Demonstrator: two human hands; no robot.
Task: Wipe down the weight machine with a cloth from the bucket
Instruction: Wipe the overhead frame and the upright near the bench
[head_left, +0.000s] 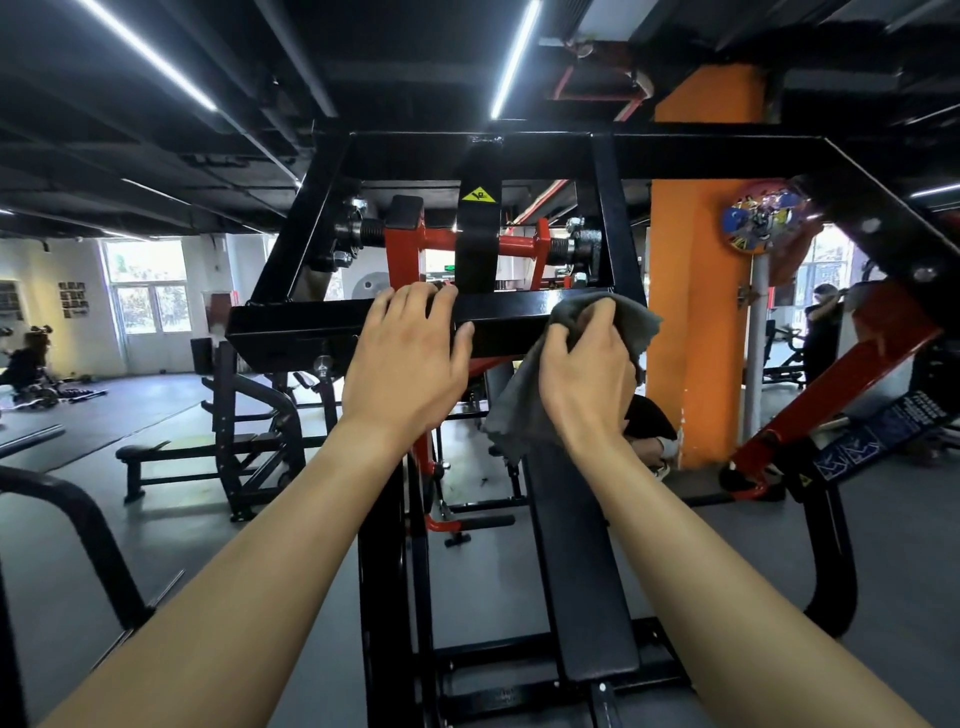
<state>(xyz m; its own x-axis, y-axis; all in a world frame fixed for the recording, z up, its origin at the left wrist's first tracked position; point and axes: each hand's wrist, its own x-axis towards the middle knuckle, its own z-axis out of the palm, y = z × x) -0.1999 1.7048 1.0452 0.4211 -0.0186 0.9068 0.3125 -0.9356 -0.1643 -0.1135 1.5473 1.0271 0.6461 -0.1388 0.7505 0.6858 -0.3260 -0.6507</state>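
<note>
Grey cloth (566, 374) is already in use: the right hand (587, 376) bunches it against the black front crossbar (311, 325) of the weight machine (675, 150). The left hand (410, 358) curls over the same crossbar. Upper frame, red pivot shaft (519, 244) and back pad (576, 561) likely remain. No bucket is visible.

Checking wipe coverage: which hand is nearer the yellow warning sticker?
Left. The left hand grips the black crossbar just below and left of the yellow warning sticker; the right hand, gripping the grey cloth, is farther to its lower right.
</note>
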